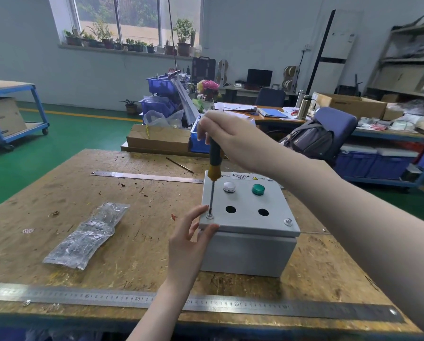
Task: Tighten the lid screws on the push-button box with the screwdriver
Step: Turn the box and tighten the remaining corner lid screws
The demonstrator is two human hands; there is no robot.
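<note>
A plastic bag (89,236) lies between two steel rulers (230,305) on the workbench (58,193).

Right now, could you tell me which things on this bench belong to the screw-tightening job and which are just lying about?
In use:
- push-button box
- screwdriver, held by the right hand
- near-left lid screw, under the tip
- left hand, steadying the lid corner
- near-right lid screw

Lying about:
- plastic bag
- near steel ruler
- far steel ruler
</note>
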